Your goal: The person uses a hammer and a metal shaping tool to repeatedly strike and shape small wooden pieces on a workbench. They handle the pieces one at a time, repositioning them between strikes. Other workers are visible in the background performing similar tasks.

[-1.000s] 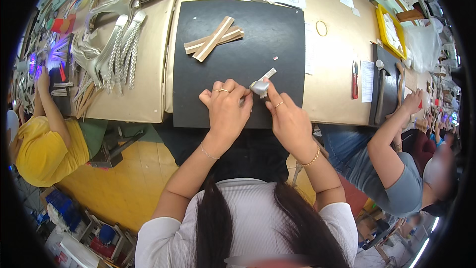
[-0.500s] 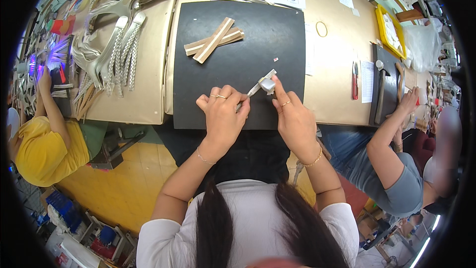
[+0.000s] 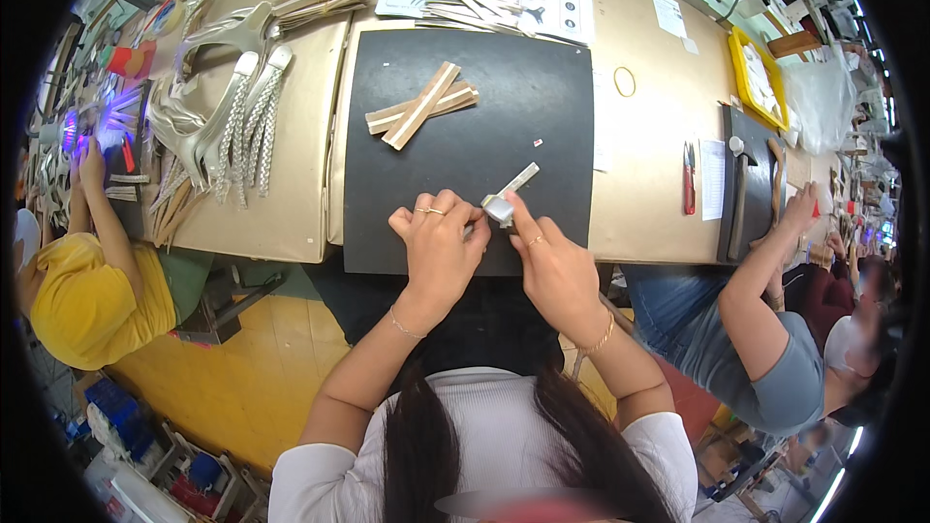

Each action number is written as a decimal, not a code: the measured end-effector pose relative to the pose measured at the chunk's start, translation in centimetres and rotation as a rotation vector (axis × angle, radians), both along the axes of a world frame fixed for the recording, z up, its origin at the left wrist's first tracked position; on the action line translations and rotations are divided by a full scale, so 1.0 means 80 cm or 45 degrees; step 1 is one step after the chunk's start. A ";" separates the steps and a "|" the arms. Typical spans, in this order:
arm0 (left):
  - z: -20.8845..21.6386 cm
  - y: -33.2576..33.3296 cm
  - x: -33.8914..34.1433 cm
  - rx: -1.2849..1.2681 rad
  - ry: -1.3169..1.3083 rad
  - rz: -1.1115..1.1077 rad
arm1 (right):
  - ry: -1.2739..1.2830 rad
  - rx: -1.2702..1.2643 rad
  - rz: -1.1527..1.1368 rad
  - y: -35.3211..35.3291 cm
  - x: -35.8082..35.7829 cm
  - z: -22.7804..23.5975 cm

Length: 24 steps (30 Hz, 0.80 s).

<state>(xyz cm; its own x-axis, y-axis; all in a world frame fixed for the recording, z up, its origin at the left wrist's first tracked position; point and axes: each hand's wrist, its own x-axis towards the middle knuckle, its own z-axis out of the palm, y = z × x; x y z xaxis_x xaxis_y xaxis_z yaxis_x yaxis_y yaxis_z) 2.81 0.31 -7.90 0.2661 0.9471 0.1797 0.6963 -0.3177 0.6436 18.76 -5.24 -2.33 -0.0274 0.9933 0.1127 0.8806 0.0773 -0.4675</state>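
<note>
A narrow pale silvery strip (image 3: 521,176) lies slanted on the black mat (image 3: 407,203). My left hand (image 3: 438,247) is closed in a pinch at the strip's near end, which its fingers partly hide. In my right hand (image 3: 560,276) is a small whitish-grey block (image 3: 498,208), held against the strip close to my left fingertips; its exact kind cannot be made out. Beyond my hands, two brown strips with a white stripe (image 3: 426,107) lie crossed on the mat.
White braided straps (image 3: 254,126) lie to the left, with bundled strips (image 3: 475,2) and a printed sheet (image 3: 567,15) behind the mat. At right are a red-handled tool (image 3: 689,179), a hammer (image 3: 744,194) and a yellow tray (image 3: 759,77). Co-workers sit at both sides.
My right hand has moved the block down along the strip toward my left hand, so more of the strip's far end shows. The left hand keeps its pinch.
</note>
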 end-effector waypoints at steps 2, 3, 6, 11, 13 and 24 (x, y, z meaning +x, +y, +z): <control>-0.003 -0.001 0.000 0.051 0.001 -0.009 | -0.144 -0.143 0.016 0.001 0.000 -0.002; -0.004 -0.002 0.000 0.069 0.000 -0.005 | -0.137 -0.053 -0.021 -0.001 0.001 -0.003; -0.005 -0.005 0.000 0.070 -0.023 0.008 | 0.236 0.197 -0.079 -0.005 0.000 -0.007; 0.001 -0.011 -0.009 0.094 0.051 0.004 | -0.137 -0.131 0.015 -0.008 -0.001 -0.016; 0.003 -0.015 -0.014 0.049 0.051 0.019 | -0.093 -0.135 0.013 -0.007 -0.002 -0.018; 0.002 -0.012 -0.012 -0.023 -0.019 0.040 | 0.103 -0.005 -0.022 -0.005 -0.006 0.004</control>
